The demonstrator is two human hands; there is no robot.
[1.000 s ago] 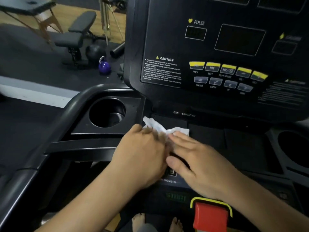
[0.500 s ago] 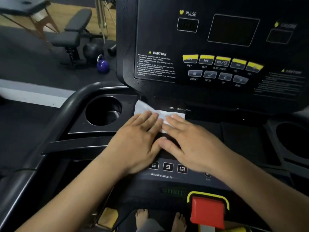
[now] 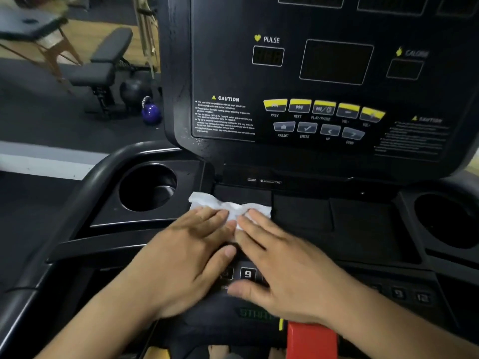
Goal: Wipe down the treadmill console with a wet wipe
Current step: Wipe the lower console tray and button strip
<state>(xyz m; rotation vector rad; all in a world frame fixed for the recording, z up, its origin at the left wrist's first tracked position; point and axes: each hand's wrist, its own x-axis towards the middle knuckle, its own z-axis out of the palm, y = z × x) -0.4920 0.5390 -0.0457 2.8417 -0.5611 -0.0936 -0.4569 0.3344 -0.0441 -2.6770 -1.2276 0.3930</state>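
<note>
The black treadmill console (image 3: 324, 156) stands upright in front of me, with dark displays and rows of yellow and grey buttons. Below it, a white wet wipe (image 3: 228, 206) lies spread on the flat shelf, just right of the left cup holder (image 3: 147, 187). My left hand (image 3: 186, 255) and my right hand (image 3: 287, 268) lie side by side, palms down. Their fingertips press the near edge of the wipe onto the shelf. The far part of the wipe shows beyond my fingers. My palms cover some of the numbered buttons; a "9" button (image 3: 248, 274) shows between them.
A red safety key (image 3: 311, 340) sits at the bottom, near my right wrist. A second cup holder (image 3: 448, 218) is at the right. Black handrails curve along the left. On the gym floor beyond are a padded bench (image 3: 103, 63) and a blue kettlebell (image 3: 151, 112).
Both hands pushed the wipe away toward the console base with fingers flattening, then drew it a little back toward me. The camera view shifted slightly.
</note>
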